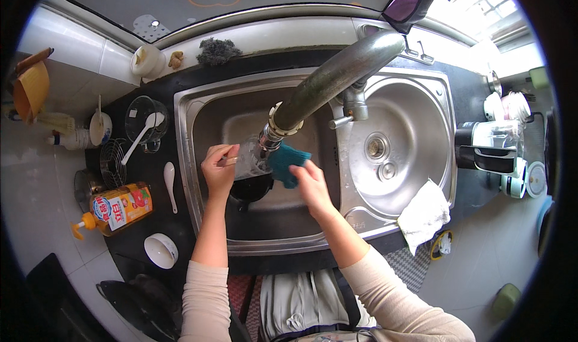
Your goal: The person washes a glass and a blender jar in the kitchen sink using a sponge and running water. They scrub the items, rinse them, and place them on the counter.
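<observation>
My left hand (220, 167) grips a clear, wet vessel (249, 159) over the left sink basin, just under the faucet's spout (271, 136). In my right hand (312, 186) is a teal cloth (289, 164), pinched at its right edge; the cloth hangs beside the vessel. The faucet partly hides the vessel, so its full shape cannot be told. Below the two hands, a dark round object (250, 192) lies in the left basin (289, 229).
Left counter: glass pitcher (135, 105) with a white ladle, wire rack (113, 161), white spoon (169, 184), orange detergent bottle (128, 206), white bowl (161, 251). Right: round basin (406, 116), white cloth (424, 215) over its front rim, blender jar (496, 133). The thick faucet neck (343, 78) crosses above the left basin.
</observation>
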A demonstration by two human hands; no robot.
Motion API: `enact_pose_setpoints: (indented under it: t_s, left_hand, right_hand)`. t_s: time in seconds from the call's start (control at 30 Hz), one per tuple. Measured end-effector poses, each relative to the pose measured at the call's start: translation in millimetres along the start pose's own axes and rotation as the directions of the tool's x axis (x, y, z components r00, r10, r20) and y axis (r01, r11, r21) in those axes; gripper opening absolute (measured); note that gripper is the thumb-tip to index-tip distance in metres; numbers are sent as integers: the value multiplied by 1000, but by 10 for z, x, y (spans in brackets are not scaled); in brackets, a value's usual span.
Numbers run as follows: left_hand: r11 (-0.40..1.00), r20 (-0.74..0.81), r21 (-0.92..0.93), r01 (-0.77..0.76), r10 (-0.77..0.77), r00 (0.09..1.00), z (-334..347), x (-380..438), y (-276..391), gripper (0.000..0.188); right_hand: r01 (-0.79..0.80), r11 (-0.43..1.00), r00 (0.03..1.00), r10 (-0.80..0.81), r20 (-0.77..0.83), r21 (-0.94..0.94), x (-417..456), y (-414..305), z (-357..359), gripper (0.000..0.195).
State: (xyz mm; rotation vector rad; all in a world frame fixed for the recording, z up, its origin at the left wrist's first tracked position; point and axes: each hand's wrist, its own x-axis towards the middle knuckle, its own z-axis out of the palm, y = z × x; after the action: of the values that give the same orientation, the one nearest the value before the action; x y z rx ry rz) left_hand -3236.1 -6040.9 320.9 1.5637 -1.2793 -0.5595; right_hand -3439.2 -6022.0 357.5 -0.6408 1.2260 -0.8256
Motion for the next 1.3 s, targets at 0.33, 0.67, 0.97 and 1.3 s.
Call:
enact_pose_setpoints:
  t_s: [0.33,0.67,0.97,1.3]
  left_hand:
    - [945,-165,-106,309,-323,932,257,14,-54,34]
    - [924,-210,164,346,-310,927,357,-70,-52,31]
    - [833,441,204,513,-547,712,180,180,-508,37]
    - [815,101,202,543,-569,816,263,151,-356,34]
  right_hand:
    - [441,683,814,-31,579,-583,261,194,333,36]
    - [-566,813,758,448,475,136,362,36,424,25]
    - [886,-463,116,136,984,-41,782,128,-20,45]
    - [685,114,709,127,694,-720,441,303,360,41]
